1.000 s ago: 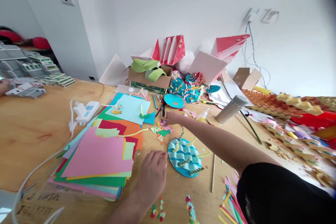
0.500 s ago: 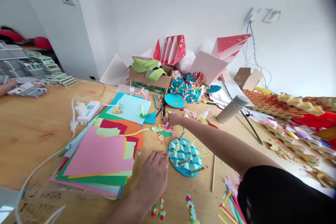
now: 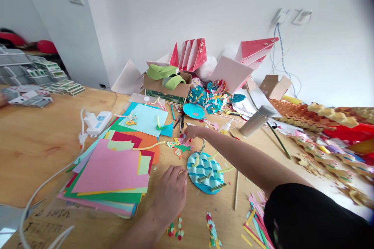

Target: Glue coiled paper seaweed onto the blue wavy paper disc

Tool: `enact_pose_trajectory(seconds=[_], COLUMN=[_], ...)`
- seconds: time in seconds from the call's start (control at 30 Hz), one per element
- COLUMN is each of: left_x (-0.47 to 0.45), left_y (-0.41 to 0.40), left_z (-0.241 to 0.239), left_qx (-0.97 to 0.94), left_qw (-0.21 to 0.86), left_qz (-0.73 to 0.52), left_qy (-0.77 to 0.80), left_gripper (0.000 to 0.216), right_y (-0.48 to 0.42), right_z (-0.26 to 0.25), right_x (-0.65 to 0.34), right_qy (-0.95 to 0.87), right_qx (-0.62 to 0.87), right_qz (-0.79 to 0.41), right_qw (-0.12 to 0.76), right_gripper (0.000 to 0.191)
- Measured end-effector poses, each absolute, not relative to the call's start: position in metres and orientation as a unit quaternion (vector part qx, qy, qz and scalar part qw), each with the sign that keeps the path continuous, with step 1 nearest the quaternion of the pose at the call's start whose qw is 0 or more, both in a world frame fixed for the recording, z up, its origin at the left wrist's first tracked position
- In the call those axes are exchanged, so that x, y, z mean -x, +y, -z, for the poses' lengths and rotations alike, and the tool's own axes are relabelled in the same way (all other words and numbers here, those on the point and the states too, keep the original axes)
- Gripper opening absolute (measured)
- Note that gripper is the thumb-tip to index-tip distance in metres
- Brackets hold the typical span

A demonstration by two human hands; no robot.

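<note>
My right hand (image 3: 191,132) reaches across to a cluster of small patterned paper fish (image 3: 182,148). Its fingers point down and pinch at the pink fish on the cluster's right side; the fingertips are partly hidden. Curled on the table is my left hand (image 3: 172,186), fingers together, at the left edge of a round blue woven paper disc (image 3: 205,173). What those fingers hold, if anything, is hidden. Twisted pale and green strips stick up from the disc. A yellow twisted strip (image 3: 149,146) lies left of the fish.
Stacked coloured paper (image 3: 109,171) and a white power strip (image 3: 99,123) lie on the left. A grey cylinder (image 3: 257,120), a glue bottle (image 3: 225,126), a wooden stick (image 3: 236,190) and paper strips (image 3: 257,227) are to the right. A cardboard box (image 3: 168,89) stands behind.
My right hand has shifted slightly left and toward me, and the paper fish sit a little further left. My left hand stays almost where it was.
</note>
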State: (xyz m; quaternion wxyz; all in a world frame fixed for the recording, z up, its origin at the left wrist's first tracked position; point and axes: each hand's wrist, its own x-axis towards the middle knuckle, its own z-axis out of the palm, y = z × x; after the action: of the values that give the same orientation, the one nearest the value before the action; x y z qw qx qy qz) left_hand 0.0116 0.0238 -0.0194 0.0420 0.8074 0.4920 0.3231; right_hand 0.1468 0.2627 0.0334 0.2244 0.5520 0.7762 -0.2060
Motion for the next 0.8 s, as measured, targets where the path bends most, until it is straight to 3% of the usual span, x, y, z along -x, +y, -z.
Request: enact_pose_trajectory(seconds=[0.2,0.43,0.8], left_x=[-0.012,-0.012,-0.012], left_y=[0.026,0.03,0.031], left_z=[0.029,0.044,0.043], left_qx=[-0.803,-0.797,-0.798], left_qw=[0.036,-0.001,0.018], left_qz=[-0.284,-0.225,-0.195], left_qy=[0.523,0.56,0.57], left_gripper=[0.027,0.049,0.049], right_y=[0.252,0.248,0.242], right_z=[-0.045,-0.046,-0.034], right_x=[-0.131,-0.124,-0.124], right_qy=[0.78,0.79,0.755], right_qx=[-0.543,-0.512,-0.499], right_qz=[0.211,0.25,0.371], right_qw=[0.231,0.225,0.207], right_gripper=[0.05,0.048,0.042])
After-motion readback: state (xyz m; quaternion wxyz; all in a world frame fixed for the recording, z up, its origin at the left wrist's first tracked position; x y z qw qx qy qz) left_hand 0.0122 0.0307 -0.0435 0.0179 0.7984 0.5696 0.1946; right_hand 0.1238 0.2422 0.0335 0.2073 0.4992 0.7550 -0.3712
